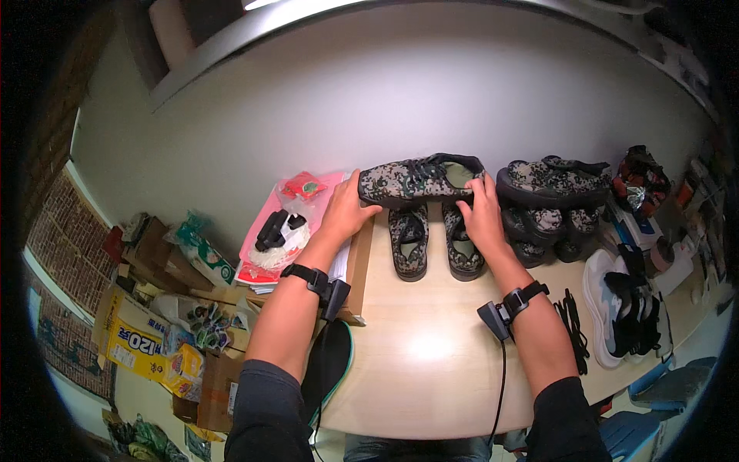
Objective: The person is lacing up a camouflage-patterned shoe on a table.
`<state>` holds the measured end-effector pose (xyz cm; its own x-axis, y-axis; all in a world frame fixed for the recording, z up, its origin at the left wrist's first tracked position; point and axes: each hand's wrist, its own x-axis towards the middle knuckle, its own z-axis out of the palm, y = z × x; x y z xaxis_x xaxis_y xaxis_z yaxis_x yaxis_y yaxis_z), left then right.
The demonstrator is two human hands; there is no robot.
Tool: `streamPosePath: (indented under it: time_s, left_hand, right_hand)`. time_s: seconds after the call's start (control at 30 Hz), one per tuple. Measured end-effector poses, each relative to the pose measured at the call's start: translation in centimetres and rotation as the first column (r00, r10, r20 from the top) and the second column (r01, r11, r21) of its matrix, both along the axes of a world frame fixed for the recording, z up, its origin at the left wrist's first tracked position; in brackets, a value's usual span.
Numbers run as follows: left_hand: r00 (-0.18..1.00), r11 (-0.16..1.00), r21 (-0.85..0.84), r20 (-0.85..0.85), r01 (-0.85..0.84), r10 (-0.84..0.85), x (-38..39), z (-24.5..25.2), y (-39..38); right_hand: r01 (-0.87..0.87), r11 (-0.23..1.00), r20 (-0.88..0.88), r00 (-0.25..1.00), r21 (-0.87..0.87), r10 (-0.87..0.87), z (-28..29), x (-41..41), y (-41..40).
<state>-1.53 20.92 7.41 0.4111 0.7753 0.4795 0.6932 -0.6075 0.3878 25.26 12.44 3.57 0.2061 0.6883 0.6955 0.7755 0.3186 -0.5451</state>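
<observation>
A camouflage lace-up shoe (404,180) lies sideways across two more camouflage shoes, the left one (409,245) and the right one (463,248), whose heels face me on the table. My left hand (349,208) touches the toe end of the top shoe, thumb and fingers spread around it. My right hand (482,211) grips its heel end, with fingertips at the collar. To the right stands a stack of several camouflage shoes (554,182), its top one also lying sideways. Each of my wrists wears a black strap with a small device and a cable.
Black shoelaces (571,332) and white-and-black sneakers (606,317) lie at the right. A dark insole (329,364) rests by the table's left edge. Left of the shoes are a cardboard box (361,271) and a pink bag (260,231) with a black object on it. Boxes and packages fill the far left.
</observation>
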Motion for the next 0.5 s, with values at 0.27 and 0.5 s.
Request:
streamPosePath:
  time_s: [0.27, 0.5]
  left_hand:
    - [0.978, 0.992, 0.046, -0.166, -0.119, 0.125, 2.4, -1.7, 1.9]
    - [0.947, 0.97, 0.079, -0.212, -0.229, 0.24, 4.5, -3.8, 4.0]
  right_hand:
    - [0.006, 0.996, -0.099, 0.995, -0.088, -0.015, -2.3, 1.2, 3.3]
    - [0.063, 0.996, -0.091, 0.993, -0.068, -0.07, -3.6, 1.5, 4.5]
